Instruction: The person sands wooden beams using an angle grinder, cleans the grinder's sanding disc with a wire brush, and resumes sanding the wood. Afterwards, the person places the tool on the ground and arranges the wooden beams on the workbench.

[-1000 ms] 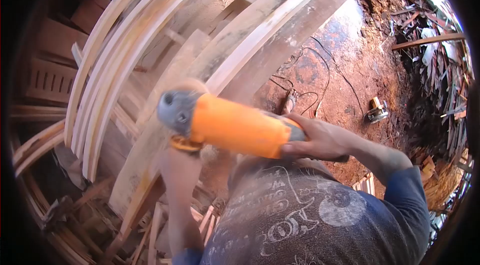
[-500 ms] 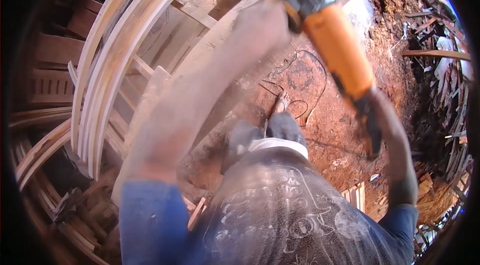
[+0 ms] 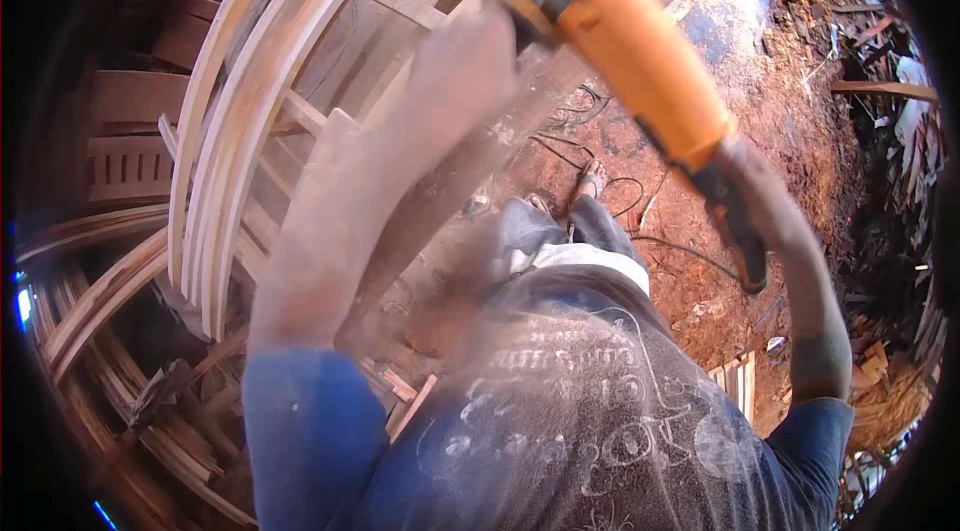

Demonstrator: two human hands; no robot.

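An orange angle grinder (image 3: 650, 61) with a dark head and a black rear handle slants across the upper middle of the head view. My left hand (image 3: 465, 61), blurred by motion, is closed at the front by the grinder's head. Around the rear handle, my right hand (image 3: 755, 191) is wrapped. Beneath the left forearm runs a pale wooden plank (image 3: 335, 146). The grinder's working face is hidden, so I cannot tell whether it touches the wood.
Curved wooden pieces (image 3: 225, 121) stand stacked on the left. A dark cable (image 3: 690, 249) winds over the reddish ground (image 3: 690, 296) near my feet (image 3: 592, 179). Wood scraps (image 3: 905, 171) are heaped along the right edge. Short pale slats (image 3: 738, 381) lie lower right.
The grinder and my left hand have shifted left and slightly up in view. The camera view has also shifted, with the feet and ground now further right.
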